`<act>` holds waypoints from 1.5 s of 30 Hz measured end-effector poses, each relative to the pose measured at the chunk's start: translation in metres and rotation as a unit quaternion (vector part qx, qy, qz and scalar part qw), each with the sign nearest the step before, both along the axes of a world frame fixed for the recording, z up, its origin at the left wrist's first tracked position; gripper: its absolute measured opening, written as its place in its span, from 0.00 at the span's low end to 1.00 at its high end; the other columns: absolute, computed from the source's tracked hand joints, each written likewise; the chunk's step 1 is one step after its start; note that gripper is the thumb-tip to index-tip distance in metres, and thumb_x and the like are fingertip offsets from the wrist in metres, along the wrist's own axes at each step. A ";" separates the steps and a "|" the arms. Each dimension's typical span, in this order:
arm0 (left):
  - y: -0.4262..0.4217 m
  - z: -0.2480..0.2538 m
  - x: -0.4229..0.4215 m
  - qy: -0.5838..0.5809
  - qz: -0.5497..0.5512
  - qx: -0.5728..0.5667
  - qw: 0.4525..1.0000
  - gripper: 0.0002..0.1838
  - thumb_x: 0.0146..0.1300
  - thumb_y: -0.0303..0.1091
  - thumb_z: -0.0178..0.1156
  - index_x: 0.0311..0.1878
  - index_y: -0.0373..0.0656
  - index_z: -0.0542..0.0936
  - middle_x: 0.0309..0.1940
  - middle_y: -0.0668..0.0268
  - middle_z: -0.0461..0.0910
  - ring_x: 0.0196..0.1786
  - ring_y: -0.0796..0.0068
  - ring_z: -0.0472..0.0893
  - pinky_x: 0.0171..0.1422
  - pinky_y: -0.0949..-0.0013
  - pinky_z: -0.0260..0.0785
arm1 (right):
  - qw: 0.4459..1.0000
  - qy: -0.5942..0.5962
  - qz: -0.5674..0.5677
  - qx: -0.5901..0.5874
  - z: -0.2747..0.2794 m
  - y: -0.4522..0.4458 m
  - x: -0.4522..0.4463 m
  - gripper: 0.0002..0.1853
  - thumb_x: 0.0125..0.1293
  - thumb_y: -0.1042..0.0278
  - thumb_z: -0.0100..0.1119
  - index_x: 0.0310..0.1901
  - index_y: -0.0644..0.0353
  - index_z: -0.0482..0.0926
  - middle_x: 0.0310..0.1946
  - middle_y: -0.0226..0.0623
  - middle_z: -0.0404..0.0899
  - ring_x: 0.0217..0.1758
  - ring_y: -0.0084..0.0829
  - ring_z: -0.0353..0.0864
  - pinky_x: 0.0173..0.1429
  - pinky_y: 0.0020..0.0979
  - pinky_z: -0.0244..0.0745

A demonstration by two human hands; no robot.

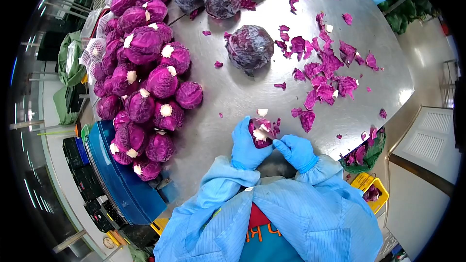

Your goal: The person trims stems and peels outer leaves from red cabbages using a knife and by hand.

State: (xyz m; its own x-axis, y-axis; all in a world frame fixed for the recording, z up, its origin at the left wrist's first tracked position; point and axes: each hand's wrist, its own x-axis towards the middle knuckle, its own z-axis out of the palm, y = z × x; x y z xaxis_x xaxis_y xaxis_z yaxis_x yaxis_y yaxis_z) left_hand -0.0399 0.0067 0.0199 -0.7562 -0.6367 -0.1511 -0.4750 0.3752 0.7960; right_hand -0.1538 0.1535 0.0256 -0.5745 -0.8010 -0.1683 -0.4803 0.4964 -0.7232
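My left hand (244, 146), in a blue glove, is wrapped round a red cabbage (254, 128) near the table's front edge. The pale cut stem end of this cabbage faces up. In my gloved right hand (297, 152) is a knife (268, 135), its blade lying against the stem end; the handle is mostly hidden by my fingers. Just beyond the cabbage lies a white piece of stem (262, 112). Farther up the table sits a dark, whole red cabbage (249, 47) with its outer leaves on.
A large heap of purple cabbages (146, 44) with pale stem ends fills the left side. Several dark cabbages (222, 3) stand at the back. Torn leaves (330, 63) are scattered rightward over the metal table (204, 131). A green net bag (373, 154) and yellow crate (381, 195) are at right.
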 end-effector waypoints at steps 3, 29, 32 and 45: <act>0.016 0.002 0.011 -0.041 0.012 -0.082 0.996 0.60 0.36 0.49 0.78 0.68 0.28 0.55 0.60 0.43 0.64 0.64 0.44 0.62 0.69 0.49 0.56 | 0.999 -0.034 0.017 0.008 0.010 -0.002 0.002 0.24 0.66 0.40 0.53 0.27 0.54 0.79 0.24 0.39 0.78 0.28 0.44 0.79 0.32 0.42 0.73; 0.025 0.003 -0.009 -0.125 0.015 -0.106 0.986 0.61 0.34 0.47 0.77 0.68 0.25 0.53 0.58 0.44 0.65 0.60 0.43 0.64 0.65 0.49 0.60 | 0.926 -0.298 0.056 0.225 0.014 -0.039 -0.039 0.32 0.67 0.34 0.46 0.29 0.58 0.82 0.21 0.42 0.80 0.27 0.40 0.82 0.35 0.38 0.74; 0.025 -0.002 -0.009 -0.106 0.017 -0.124 0.986 0.60 0.34 0.49 0.76 0.67 0.25 0.55 0.56 0.44 0.66 0.59 0.44 0.66 0.64 0.49 0.60 | 0.995 -0.081 0.036 0.046 -0.017 -0.027 -0.023 0.34 0.67 0.32 0.45 0.25 0.59 0.81 0.17 0.42 0.77 0.23 0.39 0.79 0.32 0.39 0.72; 0.020 -0.002 0.012 -0.053 -0.020 -0.103 0.993 0.62 0.35 0.50 0.77 0.69 0.29 0.53 0.62 0.43 0.63 0.62 0.41 0.64 0.67 0.47 0.58 | 0.956 -0.284 -0.071 0.004 -0.001 -0.033 -0.039 0.29 0.56 0.47 0.70 0.53 0.58 0.79 0.33 0.30 0.82 0.30 0.21 0.75 0.42 0.24 0.73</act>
State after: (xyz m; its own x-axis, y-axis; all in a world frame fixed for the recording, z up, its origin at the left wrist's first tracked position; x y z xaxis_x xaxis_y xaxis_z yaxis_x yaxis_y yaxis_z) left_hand -0.0283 0.0267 0.0180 -0.7685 -0.6319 -0.1000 -0.5328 0.5456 0.6469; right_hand -0.1926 0.1202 0.0245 -0.4913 -0.7192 -0.4912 0.0623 0.5335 -0.8435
